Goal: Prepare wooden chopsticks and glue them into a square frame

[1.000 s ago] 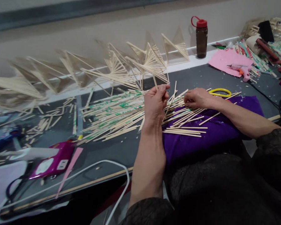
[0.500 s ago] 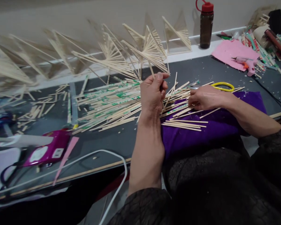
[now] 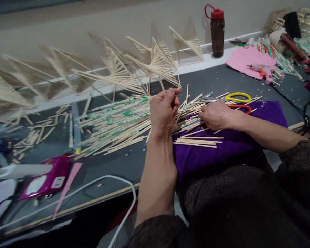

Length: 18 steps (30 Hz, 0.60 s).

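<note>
Left hand (image 3: 164, 108): thumb and fingers pinched together on one thin stick (image 3: 162, 86), its upper end poking out above the grip, tilted. Right hand (image 3: 215, 114), just right of it, well apart from the left fingers: fingers curled down at the loose sticks (image 3: 198, 141); fingertips hidden, can't tell if it's clamped on one or only touching.

Right under and between the hands: the loose sticks, bare, crossing at various angles, some lying on the purple cloth (image 3: 270, 113) nearest the person. Scissors (image 3: 239, 100) just beyond the right hand, yellow and red handles to its right, blades pointing left; can't tell if the hand touches them.

Left of the left hand, near: a big spread of sticks in green-printed wrappers (image 3: 126, 113), bare ones along its near edge. Farther left, a narrow ruler-like strip (image 3: 75, 127), then short stick pieces (image 3: 36, 132), blurred. Nearer the person on that side: magenta case (image 3: 48, 177), pink strip (image 3: 67, 191), white cable (image 3: 107, 176).

Beyond both hands, along the wall: a row of fanned stick structures (image 3: 155, 65). Bottle with red cap (image 3: 217, 36) past the right hand, upright. Far right of the grip: pink glue gun (image 3: 267, 72) on a pink sheet (image 3: 239, 62).
</note>
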Available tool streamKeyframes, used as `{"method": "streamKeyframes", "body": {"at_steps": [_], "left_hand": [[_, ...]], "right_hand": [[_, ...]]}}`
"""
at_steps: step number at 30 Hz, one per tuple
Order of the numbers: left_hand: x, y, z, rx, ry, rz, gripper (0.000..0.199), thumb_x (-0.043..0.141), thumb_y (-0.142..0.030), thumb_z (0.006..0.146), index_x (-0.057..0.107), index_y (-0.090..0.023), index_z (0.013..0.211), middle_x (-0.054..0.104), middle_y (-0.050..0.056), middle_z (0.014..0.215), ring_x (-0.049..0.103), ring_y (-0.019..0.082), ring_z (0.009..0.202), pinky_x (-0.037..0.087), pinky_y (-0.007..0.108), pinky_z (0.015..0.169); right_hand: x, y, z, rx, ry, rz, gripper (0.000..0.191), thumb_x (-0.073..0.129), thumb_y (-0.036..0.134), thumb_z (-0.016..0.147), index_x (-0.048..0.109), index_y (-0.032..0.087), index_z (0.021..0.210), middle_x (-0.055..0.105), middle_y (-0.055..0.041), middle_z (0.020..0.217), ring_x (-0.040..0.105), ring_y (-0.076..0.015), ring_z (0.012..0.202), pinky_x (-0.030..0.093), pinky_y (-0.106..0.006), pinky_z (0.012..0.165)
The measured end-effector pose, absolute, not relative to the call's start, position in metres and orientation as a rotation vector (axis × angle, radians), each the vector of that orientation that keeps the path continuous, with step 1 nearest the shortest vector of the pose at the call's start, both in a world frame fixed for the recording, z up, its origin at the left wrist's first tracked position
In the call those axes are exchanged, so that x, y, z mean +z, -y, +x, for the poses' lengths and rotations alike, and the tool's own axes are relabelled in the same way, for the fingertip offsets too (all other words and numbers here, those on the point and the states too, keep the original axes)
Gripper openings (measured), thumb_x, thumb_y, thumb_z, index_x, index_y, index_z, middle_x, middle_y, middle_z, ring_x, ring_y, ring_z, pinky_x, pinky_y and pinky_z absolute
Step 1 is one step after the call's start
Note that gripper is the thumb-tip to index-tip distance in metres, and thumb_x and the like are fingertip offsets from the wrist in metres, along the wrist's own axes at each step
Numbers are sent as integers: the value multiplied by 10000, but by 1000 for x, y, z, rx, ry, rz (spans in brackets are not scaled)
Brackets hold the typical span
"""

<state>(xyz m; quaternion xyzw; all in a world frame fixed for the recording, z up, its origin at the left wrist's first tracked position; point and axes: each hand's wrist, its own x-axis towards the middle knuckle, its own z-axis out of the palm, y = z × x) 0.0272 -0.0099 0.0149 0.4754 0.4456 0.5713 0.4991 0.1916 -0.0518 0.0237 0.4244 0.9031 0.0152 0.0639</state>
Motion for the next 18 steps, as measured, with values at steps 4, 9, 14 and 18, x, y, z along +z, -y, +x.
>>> {"method": "streamKeyframes", "body": {"at_steps": [4, 9, 14, 18], "left_hand": [[14, 9, 26, 1402, -1085, 1140, 197, 668, -336, 793, 653, -154, 719, 474, -58, 451, 285, 21, 308, 155, 172, 303], [16, 8, 22, 1456, -1075, 1113, 189, 672, -344, 783, 648, -165, 726, 480, -63, 464, 292, 16, 308, 170, 168, 305], [17, 7, 20, 1485, -1047, 1093, 189, 672, -350, 767, 645, -166, 736, 485, -65, 474, 296, 12, 311, 164, 160, 316], [15, 8, 24, 1421, -1043, 1110, 218, 682, -361, 729, 648, -147, 752, 485, -60, 473, 295, 19, 322, 159, 162, 327]], "right_hand": [[22, 47, 194, -2, -2781, 1256, 268, 450, 181, 857, 681, 150, 990, 689, -117, 1004, 599, -199, 804, 330, -282, 607], [31, 33, 217, -175, -3066, 1420, 208, 483, 226, 864, 684, 173, 886, 666, -53, 920, 557, -145, 781, 307, -254, 609], [37, 23, 233, -899, -3422, 1570, 147, 586, 276, 812, 661, 149, 806, 603, 0, 760, 511, -98, 701, 351, -233, 639], [35, 18, 233, -1622, -3348, 1878, 215, 608, 358, 811, 622, 153, 746, 549, 23, 647, 482, -81, 622, 358, -210, 560]]}}
